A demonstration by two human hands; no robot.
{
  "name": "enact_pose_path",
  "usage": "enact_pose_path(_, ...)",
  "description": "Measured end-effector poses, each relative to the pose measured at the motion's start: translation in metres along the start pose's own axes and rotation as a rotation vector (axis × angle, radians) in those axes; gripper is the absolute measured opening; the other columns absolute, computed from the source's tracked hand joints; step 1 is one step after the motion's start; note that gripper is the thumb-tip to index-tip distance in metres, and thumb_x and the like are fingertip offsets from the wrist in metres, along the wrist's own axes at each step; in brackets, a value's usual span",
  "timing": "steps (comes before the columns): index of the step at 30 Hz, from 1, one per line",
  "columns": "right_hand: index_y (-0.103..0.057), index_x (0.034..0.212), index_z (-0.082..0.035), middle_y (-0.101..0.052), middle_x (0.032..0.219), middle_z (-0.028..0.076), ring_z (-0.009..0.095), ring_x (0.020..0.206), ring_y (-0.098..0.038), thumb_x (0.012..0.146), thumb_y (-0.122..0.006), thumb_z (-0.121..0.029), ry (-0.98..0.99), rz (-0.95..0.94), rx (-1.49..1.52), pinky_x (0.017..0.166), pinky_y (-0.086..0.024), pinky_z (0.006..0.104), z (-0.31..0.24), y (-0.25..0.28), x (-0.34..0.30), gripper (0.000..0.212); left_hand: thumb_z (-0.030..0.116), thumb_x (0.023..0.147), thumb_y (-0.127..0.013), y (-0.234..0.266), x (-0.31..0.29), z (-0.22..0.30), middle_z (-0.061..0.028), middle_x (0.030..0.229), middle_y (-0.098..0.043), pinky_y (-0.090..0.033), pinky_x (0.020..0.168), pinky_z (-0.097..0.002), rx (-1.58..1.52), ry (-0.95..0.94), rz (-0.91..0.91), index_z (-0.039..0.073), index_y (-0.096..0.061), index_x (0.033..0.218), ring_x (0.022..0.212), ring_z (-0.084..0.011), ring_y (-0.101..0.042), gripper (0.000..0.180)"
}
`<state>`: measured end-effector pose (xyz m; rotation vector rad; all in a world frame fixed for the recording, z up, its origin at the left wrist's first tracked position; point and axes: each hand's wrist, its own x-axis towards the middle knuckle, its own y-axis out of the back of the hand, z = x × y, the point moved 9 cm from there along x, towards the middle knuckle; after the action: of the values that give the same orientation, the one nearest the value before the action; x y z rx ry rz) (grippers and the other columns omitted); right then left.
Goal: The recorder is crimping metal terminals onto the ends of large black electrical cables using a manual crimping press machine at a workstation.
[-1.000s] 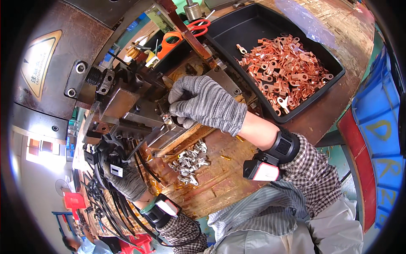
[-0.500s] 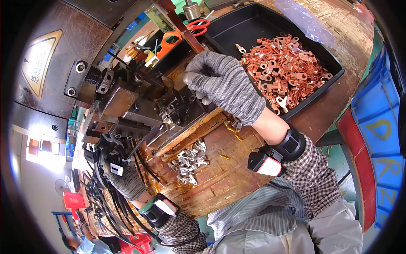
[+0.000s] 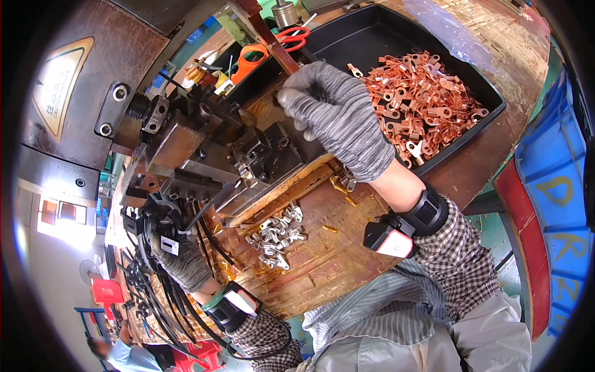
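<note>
My right hand point(image 3: 334, 118), in a grey knit glove, hovers above the dark press tooling point(image 3: 260, 155), close to the near-left edge of a black tray point(image 3: 477, 133). Its fingers are curled together and nothing shows between them. The tray holds a heap of copper cable lugs point(image 3: 427, 102). At the machine's lower left side my left hand point(image 3: 180, 263), also gloved, is wrapped around a black handle point(image 3: 155, 220) among black cables. A small pile of silver lugs point(image 3: 276, 239) lies on the rusty work plate point(image 3: 347, 260) below the tooling.
Orange-handled scissors point(image 3: 260, 53) lie behind the tooling beside a metal post. A blue crate point(image 3: 558, 186) stands at the right. Clear plastic film point(image 3: 446, 28) lies past the tray. Another person point(image 3: 118, 353) sits at the far lower left, near red stools.
My right hand has lifted off the press tooling and moved up and right toward the tray of copper lugs. My left hand has stayed on the handle.
</note>
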<state>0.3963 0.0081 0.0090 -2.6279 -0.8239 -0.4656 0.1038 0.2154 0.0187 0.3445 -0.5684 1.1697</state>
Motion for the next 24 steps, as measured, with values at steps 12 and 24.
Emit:
enact_pose_path(12, -0.06, 0.087, -0.007, -0.058, 0.068, -0.002, 0.003, 0.055, -0.053, 0.082, -0.063, -0.016, -0.003, 0.124, 0.221, 0.046, -0.044, 0.0166, 0.0, 0.013, 0.003, 0.01, 0.027, 0.084, -0.056, 0.006, 0.007, -0.024, -0.0107, 0.122, -0.051, -0.055, 0.073, -0.0343, -0.406, 0.252, -0.038, 0.009, -0.048, 0.121, 0.106, -0.0221, -0.053, 0.042)
enact_pose_path(24, -0.053, 0.081, -0.005, -0.05, 0.069, -0.004, 0.004, 0.063, -0.044, 0.081, -0.059, -0.002, -0.004, 0.2, 0.342, 0.056, -0.04, 0.0193, -0.007, 0.023, 0.002, 0.006, 0.038, 0.081, -0.058, -0.028, -0.012, 0.013, -0.0115, 0.125, -0.046, -0.039, 0.093, -0.0318, -0.572, 0.18, -0.06, 0.001, -0.038, 0.129, 0.106, -0.0215, -0.048, 0.065)
